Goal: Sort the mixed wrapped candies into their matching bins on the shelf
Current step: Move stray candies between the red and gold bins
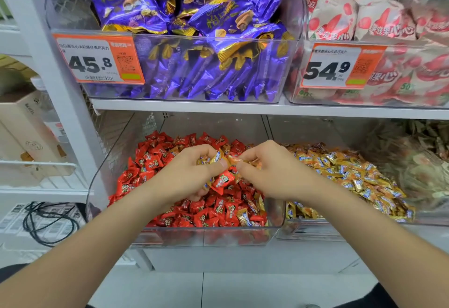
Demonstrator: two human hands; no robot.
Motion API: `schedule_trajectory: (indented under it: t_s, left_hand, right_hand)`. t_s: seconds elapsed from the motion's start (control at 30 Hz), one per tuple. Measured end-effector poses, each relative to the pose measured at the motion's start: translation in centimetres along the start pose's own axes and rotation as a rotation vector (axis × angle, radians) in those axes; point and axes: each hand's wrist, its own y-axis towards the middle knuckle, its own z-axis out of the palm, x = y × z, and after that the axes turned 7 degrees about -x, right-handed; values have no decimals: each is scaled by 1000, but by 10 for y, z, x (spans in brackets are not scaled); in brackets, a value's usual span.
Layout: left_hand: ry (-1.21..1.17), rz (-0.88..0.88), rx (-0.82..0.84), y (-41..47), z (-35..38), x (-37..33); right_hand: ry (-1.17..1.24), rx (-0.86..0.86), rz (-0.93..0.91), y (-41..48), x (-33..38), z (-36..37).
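left price tag (98,60) 45.8, right price tag (340,66) 54.9

Candies (194,213) in bin (206,235) — under shelf (184,106)

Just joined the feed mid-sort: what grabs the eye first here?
Both hands meet over the red-candy bin on the lower shelf: the left hand grips several orange-wrapped candies, and the right hand pinches one. Their matching orange bin sits immediately right; shiny purple packets fill the bin above.

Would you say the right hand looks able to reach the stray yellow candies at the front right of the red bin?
Probably yes: the right hand hovers just above the yellow candies, which lie uncovered, though it pinches a wrapper.
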Motion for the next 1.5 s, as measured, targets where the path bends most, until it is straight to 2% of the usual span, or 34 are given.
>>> schedule_trajectory:
  t_s: [0.17, 0.3, 0.43, 0.53, 0.63, 0.7, 0.73, 0.77, 0.87, 0.97, 1.07, 1.17, 1.23, 1.33, 1.4, 1.5]
  left_hand:
    - [-154, -154, -69, -1, 9, -4]
    - [-196, -157, -100, 1, 11, -5]
    - [-89, -7, -188, -1, 12, -5]
    - [43, 190, -294, -2, 10, -4]
    - [229, 435, -343, -10, 15, -9]
    - [271, 520, -346, -19, 27, -18]
    - [262, 531, -347, -24, 34, -24]
    - [247, 528, -335, -28, 42, -29]
    - [288, 550, -213, -33, 68, -49]
    - [443, 558, -16, -31, 102, -75]
    - [542, 548, -35, -13, 143, -91]
    - [664, 527, -108, 18, 184, -89]
    - [713, 445, -7, 36, 199, -82]
    - [814, 400, 256, 45, 206, -75]
    - [929, 520, 254, 40, 200, -70]
    - [970, 807, 58, 16, 174, -67]
  right_hand:
    - [-24, -29, 18, -5, 6, 12]
    - [-87, -72, 57, -10, 10, 14]
    - [-121, -199, 50, -14, 15, 13]
    - [-95, -239, 48, -9, 12, 10]
    - [230, -197, 164, -10, 11, 1]
    - [444, -216, 264, -18, 7, -17]
    - [447, -236, 293, -23, 1, -28]
    - [388, -263, 307, -28, -8, -40]
    - [-60, -317, 313, -41, -56, -68]
    - [-238, -336, 245, -49, -104, -77]
    - [-280, -196, 141, -58, -136, -82]
    - [-223, -160, 156, -69, -157, -91]
    - [-186, -225, 174, -76, -166, -99]
    - [-95, -330, 226, -83, -167, -109]
    - [-29, -376, 233, -85, -158, -110]
    - [38, -364, 191, -84, -129, -105]
